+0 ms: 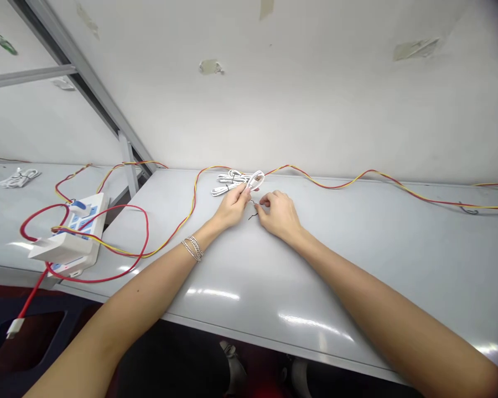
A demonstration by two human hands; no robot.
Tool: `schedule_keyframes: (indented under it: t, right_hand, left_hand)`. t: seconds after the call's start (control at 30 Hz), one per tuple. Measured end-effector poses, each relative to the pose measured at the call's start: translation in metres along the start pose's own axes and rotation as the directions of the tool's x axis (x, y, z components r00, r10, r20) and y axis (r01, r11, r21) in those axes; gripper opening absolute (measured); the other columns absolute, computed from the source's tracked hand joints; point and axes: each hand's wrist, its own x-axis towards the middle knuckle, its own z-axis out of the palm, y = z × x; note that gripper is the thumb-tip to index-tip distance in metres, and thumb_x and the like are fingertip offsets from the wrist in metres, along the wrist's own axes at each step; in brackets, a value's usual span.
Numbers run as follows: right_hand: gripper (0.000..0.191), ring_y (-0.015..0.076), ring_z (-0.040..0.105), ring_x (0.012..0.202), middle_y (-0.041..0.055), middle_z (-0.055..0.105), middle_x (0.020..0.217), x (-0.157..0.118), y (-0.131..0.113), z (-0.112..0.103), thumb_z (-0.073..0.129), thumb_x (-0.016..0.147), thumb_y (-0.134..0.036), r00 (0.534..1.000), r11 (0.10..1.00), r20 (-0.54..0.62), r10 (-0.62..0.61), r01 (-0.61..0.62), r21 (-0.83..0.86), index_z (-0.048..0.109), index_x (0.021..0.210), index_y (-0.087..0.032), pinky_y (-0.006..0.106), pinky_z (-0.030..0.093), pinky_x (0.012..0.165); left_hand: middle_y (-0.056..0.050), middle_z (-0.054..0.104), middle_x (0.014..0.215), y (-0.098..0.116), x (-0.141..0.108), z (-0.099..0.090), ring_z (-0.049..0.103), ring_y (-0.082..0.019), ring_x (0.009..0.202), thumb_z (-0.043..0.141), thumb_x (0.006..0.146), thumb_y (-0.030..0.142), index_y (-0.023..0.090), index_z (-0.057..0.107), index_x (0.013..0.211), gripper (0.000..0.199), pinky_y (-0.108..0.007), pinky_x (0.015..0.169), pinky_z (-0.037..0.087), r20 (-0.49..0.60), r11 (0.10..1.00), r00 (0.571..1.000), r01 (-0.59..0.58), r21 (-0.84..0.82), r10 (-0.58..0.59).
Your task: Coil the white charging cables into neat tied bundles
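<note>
My left hand (233,207) is closed around a coiled white cable (256,180), whose loop sticks up past the fingertips. Close on its right, my right hand (279,213) pinches a thin black twist tie (253,214) between thumb and fingers; the tie's bent ends show below the fingertips. Just behind the left hand, more bundled white cables (224,187) lie on the grey table (249,260), bound with dark ties. Part of the held cable is hidden by the left fingers.
At left stands a white power strip (97,221) with a white adapter (60,249) and a looped red cable (147,232). A red and yellow twisted wire (348,184) runs along the white wall (315,99). Another white cable bundle (20,178) lies far left, beyond a metal frame (128,166).
</note>
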Motion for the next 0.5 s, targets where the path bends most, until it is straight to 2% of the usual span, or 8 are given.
schedule_keyframes:
  t: [0.13,0.3,0.5]
  right_hand:
    - [0.008,0.0244,0.059,0.082,0.0104,0.063,0.087,0.0019,0.0004,-0.0017,0.057,0.084,-0.020,1.000,0.997,0.021,0.006,-0.008,0.080,0.056,0.076,-0.019,0.039,0.044,0.079]
    - [0.007,0.0196,0.058,0.069,0.0050,0.064,0.079,0.0039,0.0031,-0.0025,0.054,0.087,-0.028,0.994,0.932,-0.022,0.103,-0.089,0.352,0.051,0.085,-0.022,0.034,0.044,0.069]
    - [0.011,0.0180,0.059,0.070,0.0033,0.064,0.079,0.0049,0.0059,0.0009,0.054,0.086,-0.033,0.997,0.896,-0.057,0.060,-0.028,0.444,0.053,0.088,-0.022,0.031,0.046,0.070]
  left_hand:
    - [0.003,0.037,0.063,0.0018,0.0000,0.0000,0.032,-0.010,0.051,0.048,0.095,0.055,0.017,0.061,0.100,0.041,-0.025,0.048,0.026,0.017,1.000,1.000,-0.015,0.000,0.015]
    - [0.004,0.037,0.063,0.0040,-0.0006,0.0004,0.031,-0.009,0.051,0.049,0.094,0.056,0.017,0.060,0.096,0.041,-0.024,0.048,0.025,0.000,0.999,0.999,0.038,-0.011,-0.038]
    - [0.004,0.039,0.062,0.0019,0.0004,0.0002,0.031,-0.009,0.050,0.052,0.092,0.055,0.016,0.062,0.097,0.041,-0.023,0.048,0.027,-0.018,0.998,0.998,0.059,-0.033,-0.059]
